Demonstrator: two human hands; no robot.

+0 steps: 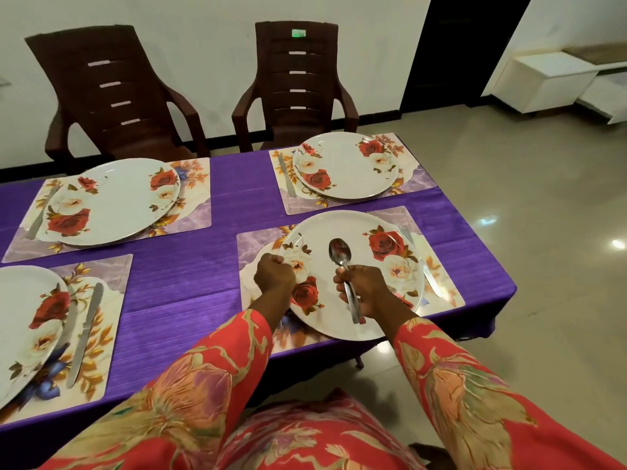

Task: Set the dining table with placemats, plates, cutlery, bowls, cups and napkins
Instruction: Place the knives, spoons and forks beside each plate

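Note:
My right hand (364,290) grips a steel spoon (341,254) by the handle, bowl pointing away, above the near-right rose-patterned plate (353,239). My left hand (274,276) is a closed fist over that plate's left rim; what it holds, if anything, is hidden. This plate sits on a floral placemat (441,293) with a knife (429,276) along its right side. Three other placemats carry plates: far right (346,164), far left (112,201) and near left (20,320), each with a knife beside it.
A purple cloth (210,262) covers the table; its right edge drops off near the near-right placemat. Two brown plastic chairs (112,93) (297,83) stand at the far side. Tiled floor (543,232) lies to the right, with white cabinets (549,79) beyond.

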